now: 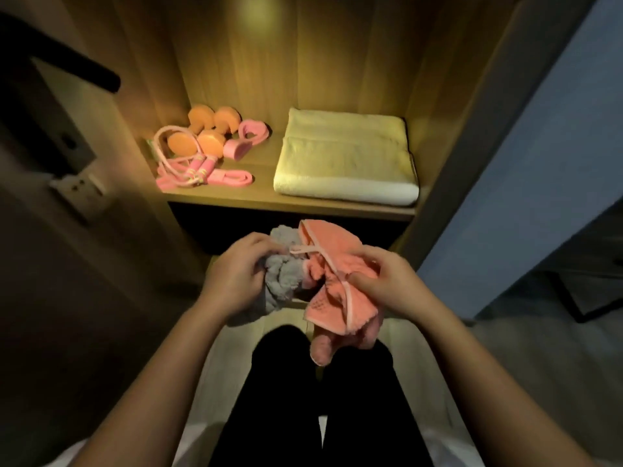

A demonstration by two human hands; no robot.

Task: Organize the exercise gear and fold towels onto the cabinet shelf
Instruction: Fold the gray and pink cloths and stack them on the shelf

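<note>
Holding two crumpled towels in front of the cabinet, below the shelf (263, 194), you have one in each hand. Your left hand (236, 274) curls its fingers round the grey towel (281, 291) and grips it in a bunch. Your right hand (384, 281) pinches the pink towel (332, 310) at its pale trimmed edge between thumb and fingers, and the rest of that towel hangs loose over your legs (303, 399). The two towels touch in the middle, and a thin pink loop lies across where they meet.

Up on the shelf, a cream towel (347, 156) lies folded flat on the right side, its front edge near the shelf's lip. On the left side sit the orange dumbbells (205, 133), close together, with a pink grip (253, 131) just beside them to the right. In front of them the pink rope (178, 168) lies coiled, its handles together, and a pink band (232, 178) lies flat just beside it. Bare wood shows between this gear and the cream towel.
</note>
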